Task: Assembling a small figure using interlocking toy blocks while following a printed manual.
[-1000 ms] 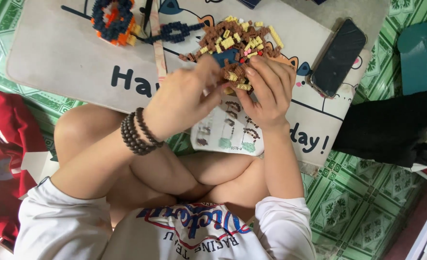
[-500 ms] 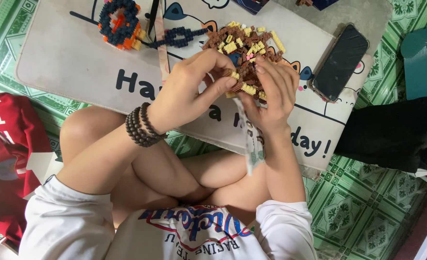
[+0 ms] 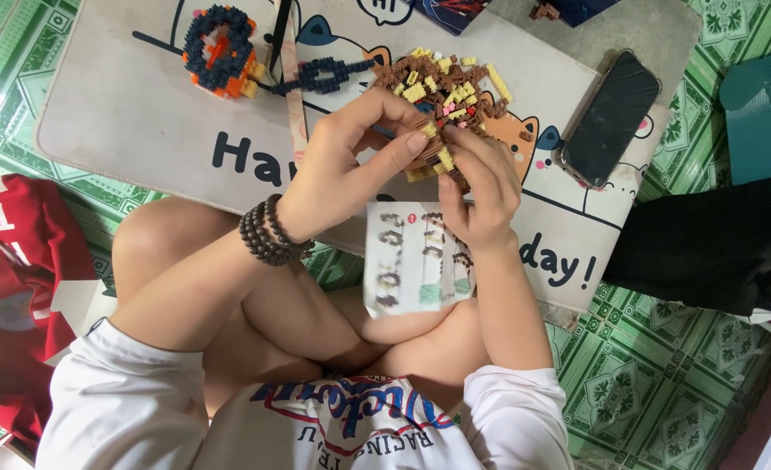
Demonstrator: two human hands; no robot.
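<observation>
Paper instruction sheet (image 3: 418, 258) lies nearest, below both hands. Left hand (image 3: 351, 170) and right hand (image 3: 481, 187) meet above it, each grip closed on one small brown-and-yellow brick assembly (image 3: 433, 157) pinched between their fingertips; neither hand is nearer. Just beyond lies the loose brick pile (image 3: 445, 83), knobbly plastic, on the printed mat (image 3: 142, 130). Farther right rests a glossy black phone (image 3: 610, 117).

You're sitting on a floor (image 3: 664, 383) covered in green patterned matting with square floral motifs. A pale mat (image 3: 124, 122) with cartoon cats and dark lettering lies over it in front of you. There's red cloth (image 3: 11, 287) bunched at your left, dark fabric (image 3: 707, 244) to your right, and a teal box (image 3: 764, 113) just above that. The light's even and soft, with no hard shadows.
</observation>
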